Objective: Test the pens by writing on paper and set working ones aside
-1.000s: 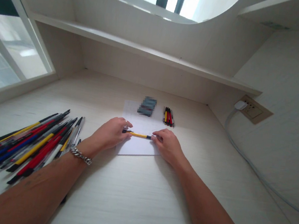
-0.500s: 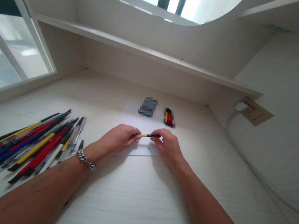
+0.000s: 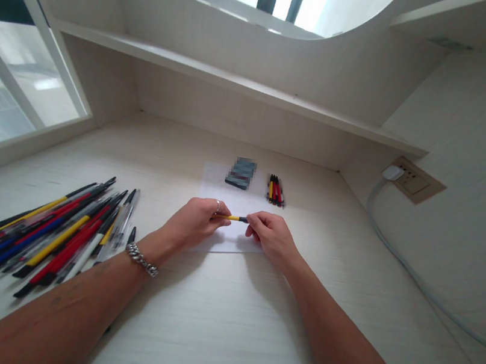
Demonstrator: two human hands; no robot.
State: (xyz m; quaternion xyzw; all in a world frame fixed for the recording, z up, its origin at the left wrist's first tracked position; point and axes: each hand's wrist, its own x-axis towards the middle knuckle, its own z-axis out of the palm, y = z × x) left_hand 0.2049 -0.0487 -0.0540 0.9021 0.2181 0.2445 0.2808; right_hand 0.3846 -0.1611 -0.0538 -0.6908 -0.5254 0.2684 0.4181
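Head view
- Left hand (image 3: 193,223): thumb and fingertips pinch the yellow end of a pen; a ring shows on one finger and a chain bracelet (image 3: 142,259) sits on the wrist.
- Right hand (image 3: 272,238): fingers curled in, pinching the pen's dark end.
- Yellow pen (image 3: 231,217): held level between both hands, just above the near part of the paper sheet (image 3: 215,184) at mid-desk.
- Around the hands: a loose pile of pens (image 3: 52,233) at 9 o'clock, a small row of pens (image 3: 275,190) at 1 o'clock, and a blurred dark object (image 3: 240,173) on the sheet at 12 o'clock. A wall socket (image 3: 412,180) with a cable is at 2 o'clock.
- Risk: both grips are at the very ends, so a twist or pull could, I judge, slip one end free. The pen or a small part could then drop and roll across the desk (image 3: 212,323).
- Change: a second ago the hands were wider apart and more of the barrel showed. They have since closed in, and half a second ago the right fingertips sat slightly further right.
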